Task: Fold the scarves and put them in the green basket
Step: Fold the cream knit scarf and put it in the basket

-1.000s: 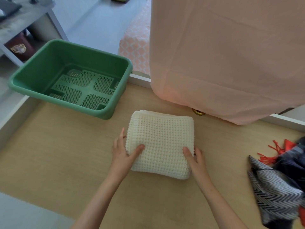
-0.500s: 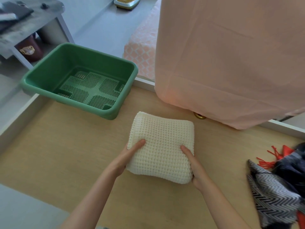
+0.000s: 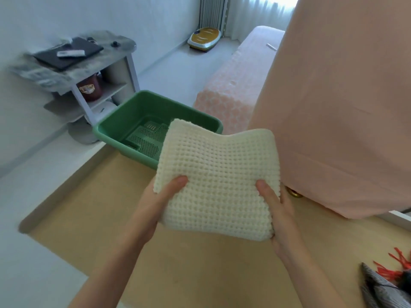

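Head camera view: a folded cream waffle-knit scarf, a thick and roughly square bundle, is held in the air above a light wooden table by a person's two bare hands. The left hand grips the scarf's near left corner, thumb on top and fingers hidden beneath the knit. The right hand clasps the near right edge the same way, thumb pressed on the upper face and fingers curled under. The bundle sags slightly in the middle of its far edge. Its far left corner overlaps, in this view, the near right part of the green basket, which sits at the table's far left corner with a perforated floor showing and nothing visible inside it. A broad pink cloth hangs down on the right, its hem reaching the tabletop, where a small brass-coloured object shows just beside the right hand. At the lower right edge lie a grey patterned scarf and red fringe, well apart from the basket. Beyond the table stands a grey side table carrying a dark laptop with a white remote on it, and a dark red jar on its shelf. Farther back are a bed with a pink patterned cover and a yellow-and-white device on the floor.
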Tool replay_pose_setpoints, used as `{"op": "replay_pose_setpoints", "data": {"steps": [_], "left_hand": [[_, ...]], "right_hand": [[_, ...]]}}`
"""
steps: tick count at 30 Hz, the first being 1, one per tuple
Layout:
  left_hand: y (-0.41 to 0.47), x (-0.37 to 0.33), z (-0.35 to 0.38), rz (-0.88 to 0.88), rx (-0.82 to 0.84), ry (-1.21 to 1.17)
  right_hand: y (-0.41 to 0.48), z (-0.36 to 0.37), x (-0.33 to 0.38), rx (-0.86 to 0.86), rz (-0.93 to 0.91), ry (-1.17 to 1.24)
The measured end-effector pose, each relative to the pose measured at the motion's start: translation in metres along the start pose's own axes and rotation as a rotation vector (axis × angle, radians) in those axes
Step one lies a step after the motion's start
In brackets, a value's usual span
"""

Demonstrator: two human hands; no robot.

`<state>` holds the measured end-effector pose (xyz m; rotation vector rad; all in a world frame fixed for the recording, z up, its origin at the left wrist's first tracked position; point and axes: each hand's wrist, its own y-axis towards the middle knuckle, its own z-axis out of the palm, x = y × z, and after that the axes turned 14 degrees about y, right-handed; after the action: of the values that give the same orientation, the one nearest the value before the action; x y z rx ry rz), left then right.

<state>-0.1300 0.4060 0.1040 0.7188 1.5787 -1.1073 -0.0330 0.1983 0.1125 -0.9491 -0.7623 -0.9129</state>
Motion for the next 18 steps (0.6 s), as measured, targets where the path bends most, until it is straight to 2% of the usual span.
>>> {"op": "replay_pose_setpoints", "data": {"steps": [4,11,18], "left_hand": [[0.038,-0.037,-0.054,0.085,-0.091,0.027],[0.151,-0.072,-0.146,0.076,-0.28,0.08],[0.241,-0.026,-0.19,-0.026,-0.44,0.337]], "right_hand": [[0.042,0.07,0.003,0.063,-0.089,0.016],[0.137,0.18,-0.021,0.133,-0.162,0.074],[0.208,0.216,-0.098,0.057,-0.052,-0.013]]}}
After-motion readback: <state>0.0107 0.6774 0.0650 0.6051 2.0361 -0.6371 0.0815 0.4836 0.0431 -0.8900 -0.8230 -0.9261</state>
